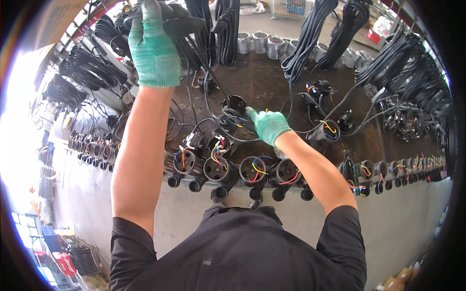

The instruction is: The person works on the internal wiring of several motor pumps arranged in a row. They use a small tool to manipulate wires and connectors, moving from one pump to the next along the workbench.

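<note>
My left hand point(154, 56), in a green knitted glove, is raised at the upper left. Its fingers close round a thick coil of black cable point(182, 25) among the hanging bundles. Over the middle of the bench my right hand point(270, 125), gloved alike, has its fingers drawn together. The index fingertip reaches the rim of a black round housing point(236, 103) that lies with its opening up. Black cable runs beside this housing and under the hand. What the right fingers pinch, if anything, is hidden.
Grey-black cylinders with coloured wires point(218, 169) line the near edge of the dark bench point(264, 89). Silver metal cups point(260, 42) stand along the far edge. More cable coils point(310, 36) hang above, their leads trailing across the bench. Pliers point(347, 167) stand among the cylinders.
</note>
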Demonstrator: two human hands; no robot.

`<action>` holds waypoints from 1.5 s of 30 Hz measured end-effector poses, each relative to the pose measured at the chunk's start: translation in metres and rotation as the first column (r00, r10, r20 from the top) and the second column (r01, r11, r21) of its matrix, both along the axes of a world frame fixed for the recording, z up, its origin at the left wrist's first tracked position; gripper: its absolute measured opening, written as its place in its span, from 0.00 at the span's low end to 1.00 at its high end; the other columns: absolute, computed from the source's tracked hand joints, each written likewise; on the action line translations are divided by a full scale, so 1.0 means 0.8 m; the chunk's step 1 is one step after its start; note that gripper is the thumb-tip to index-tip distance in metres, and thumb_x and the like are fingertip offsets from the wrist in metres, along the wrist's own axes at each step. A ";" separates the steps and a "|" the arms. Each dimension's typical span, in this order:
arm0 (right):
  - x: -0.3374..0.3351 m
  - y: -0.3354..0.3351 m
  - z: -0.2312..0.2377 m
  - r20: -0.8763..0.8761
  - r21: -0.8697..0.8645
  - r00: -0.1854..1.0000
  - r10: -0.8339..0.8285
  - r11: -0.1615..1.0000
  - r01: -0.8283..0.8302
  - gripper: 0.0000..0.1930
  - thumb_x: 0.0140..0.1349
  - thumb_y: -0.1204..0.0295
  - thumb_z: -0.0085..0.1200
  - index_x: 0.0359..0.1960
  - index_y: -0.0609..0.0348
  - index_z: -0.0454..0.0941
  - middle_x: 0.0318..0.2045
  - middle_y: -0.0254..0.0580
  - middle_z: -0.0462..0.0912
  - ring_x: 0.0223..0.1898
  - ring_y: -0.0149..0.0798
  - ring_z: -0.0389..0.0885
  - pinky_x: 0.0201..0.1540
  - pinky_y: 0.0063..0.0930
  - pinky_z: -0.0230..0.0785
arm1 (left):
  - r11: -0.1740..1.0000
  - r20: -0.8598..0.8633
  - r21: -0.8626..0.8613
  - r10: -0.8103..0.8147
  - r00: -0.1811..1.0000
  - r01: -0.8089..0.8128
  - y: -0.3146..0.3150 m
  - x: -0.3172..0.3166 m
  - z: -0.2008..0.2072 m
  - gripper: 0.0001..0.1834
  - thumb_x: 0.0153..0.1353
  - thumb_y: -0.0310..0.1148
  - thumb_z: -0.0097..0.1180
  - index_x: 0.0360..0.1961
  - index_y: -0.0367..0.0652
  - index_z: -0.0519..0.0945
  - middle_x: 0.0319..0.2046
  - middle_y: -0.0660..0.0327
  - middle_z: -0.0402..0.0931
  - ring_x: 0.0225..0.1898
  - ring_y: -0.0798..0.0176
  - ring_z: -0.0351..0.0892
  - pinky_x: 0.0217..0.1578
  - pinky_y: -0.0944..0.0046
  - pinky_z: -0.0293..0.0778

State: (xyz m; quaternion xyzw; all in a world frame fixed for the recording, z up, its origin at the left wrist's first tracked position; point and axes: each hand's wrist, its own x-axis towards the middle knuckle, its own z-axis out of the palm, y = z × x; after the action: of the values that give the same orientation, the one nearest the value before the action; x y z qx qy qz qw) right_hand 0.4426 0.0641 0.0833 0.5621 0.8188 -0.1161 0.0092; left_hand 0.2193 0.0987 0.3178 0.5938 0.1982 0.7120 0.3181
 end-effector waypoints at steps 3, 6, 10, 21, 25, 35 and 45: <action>0.029 0.013 -0.007 0.030 -0.267 0.970 0.240 0.937 -0.223 0.29 0.67 0.69 0.53 0.72 0.53 0.72 0.59 0.55 0.85 0.59 0.56 0.85 0.64 0.44 0.73 | 0.983 -0.041 -0.119 -0.149 0.988 0.143 0.000 -0.011 -0.021 0.23 0.77 0.55 0.52 0.40 0.44 0.78 0.34 0.55 0.84 0.32 0.53 0.89 0.36 0.54 0.84; 0.028 0.030 0.031 -0.550 -0.446 0.827 -0.117 0.878 -0.173 0.28 0.67 0.60 0.60 0.64 0.65 0.79 0.57 0.59 0.85 0.60 0.58 0.83 0.63 0.42 0.73 | 0.861 -0.074 -0.280 -0.461 0.884 0.425 -0.049 0.016 -0.029 0.24 0.77 0.56 0.52 0.40 0.44 0.76 0.36 0.52 0.82 0.31 0.52 0.87 0.34 0.53 0.84; -0.025 0.035 0.020 -0.181 -0.224 0.974 -0.134 0.970 0.092 0.32 0.72 0.44 0.53 0.59 0.63 0.78 0.55 0.65 0.85 0.59 0.63 0.83 0.62 0.50 0.74 | 0.868 -0.035 -0.252 -0.450 0.892 0.428 -0.072 0.053 -0.037 0.24 0.79 0.56 0.46 0.38 0.46 0.73 0.37 0.50 0.78 0.30 0.48 0.86 0.31 0.52 0.84; 0.076 0.170 0.063 -0.740 0.240 0.656 -0.150 0.852 0.465 0.15 0.74 0.63 0.51 0.44 0.62 0.86 0.40 0.63 0.88 0.46 0.61 0.87 0.50 0.51 0.80 | 0.826 0.043 -0.033 -0.561 0.826 0.563 -0.113 -0.051 -0.030 0.22 0.81 0.54 0.42 0.36 0.48 0.71 0.30 0.58 0.76 0.27 0.53 0.87 0.26 0.55 0.86; 0.103 0.172 0.113 0.073 0.496 0.984 0.165 0.850 -0.180 0.13 0.73 0.68 0.50 0.43 0.63 0.85 0.42 0.59 0.88 0.46 0.59 0.87 0.48 0.49 0.79 | 0.918 -0.005 -0.193 -0.354 0.935 0.346 -0.104 -0.086 -0.074 0.23 0.81 0.55 0.44 0.40 0.45 0.73 0.38 0.51 0.82 0.27 0.55 0.86 0.31 0.55 0.85; 0.118 0.197 0.086 -0.615 -0.135 0.593 -0.519 0.811 0.570 0.13 0.66 0.71 0.58 0.50 0.59 0.84 0.43 0.57 0.89 0.46 0.60 0.89 0.50 0.49 0.82 | 0.758 0.118 -0.520 -0.393 0.912 0.394 -0.077 -0.087 -0.172 0.24 0.76 0.54 0.55 0.41 0.40 0.76 0.39 0.49 0.83 0.37 0.55 0.87 0.44 0.56 0.84; 0.045 0.120 0.192 -0.642 0.230 0.727 -0.243 0.843 0.485 0.11 0.74 0.76 0.49 0.47 0.63 0.85 0.39 0.51 0.90 0.36 0.40 0.90 0.39 0.32 0.82 | 0.723 0.267 -0.490 -0.408 0.873 0.487 -0.070 -0.124 -0.218 0.23 0.77 0.53 0.54 0.43 0.39 0.76 0.39 0.50 0.84 0.35 0.56 0.87 0.39 0.57 0.84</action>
State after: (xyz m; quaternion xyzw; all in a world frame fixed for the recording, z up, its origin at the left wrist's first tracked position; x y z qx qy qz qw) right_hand 0.4786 0.1603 0.2372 0.6404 0.6568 -0.1219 -0.3789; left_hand 0.1200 0.0431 0.1432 0.4574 0.2191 0.5676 0.6486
